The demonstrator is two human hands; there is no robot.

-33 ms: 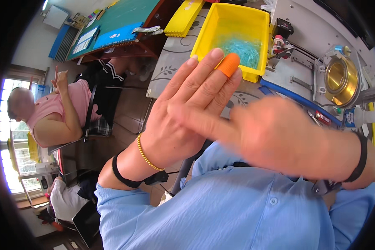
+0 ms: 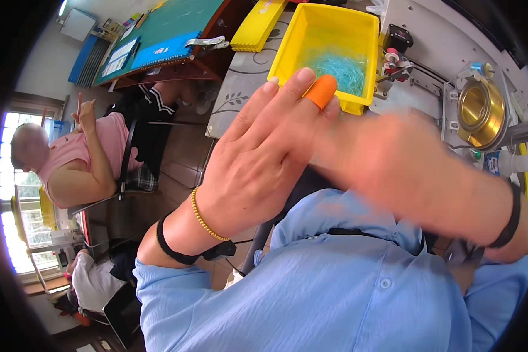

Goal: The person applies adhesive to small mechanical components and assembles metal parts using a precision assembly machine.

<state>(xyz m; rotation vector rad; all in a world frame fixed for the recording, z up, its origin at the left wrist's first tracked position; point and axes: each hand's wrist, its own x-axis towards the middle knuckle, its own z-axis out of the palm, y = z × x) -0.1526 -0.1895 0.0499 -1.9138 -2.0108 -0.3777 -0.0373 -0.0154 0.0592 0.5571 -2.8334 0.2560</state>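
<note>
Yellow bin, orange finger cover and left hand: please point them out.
Yellow bin [image 2: 334, 34]: head view, bare inner surface.
Orange finger cover [image 2: 321, 92]: head view, its middle.
Left hand [image 2: 257, 146]: head view, its back.

The window [image 2: 26, 190] glares white; the right of the hands [image 2: 387, 161] is blurred.

The bin [image 2: 302, 41] stands on the table [image 2: 234, 97] and contains the threads [image 2: 341, 69]. The stack [image 2: 258, 26] lies left of the bin; the machine [image 2: 419, 88] is at its right. The spool [image 2: 480, 114] is farther right. The left hand [image 2: 258, 155] is before the bin, with the cap [image 2: 321, 92] on one finger; the right hand [image 2: 387, 158] is to its right.
</note>
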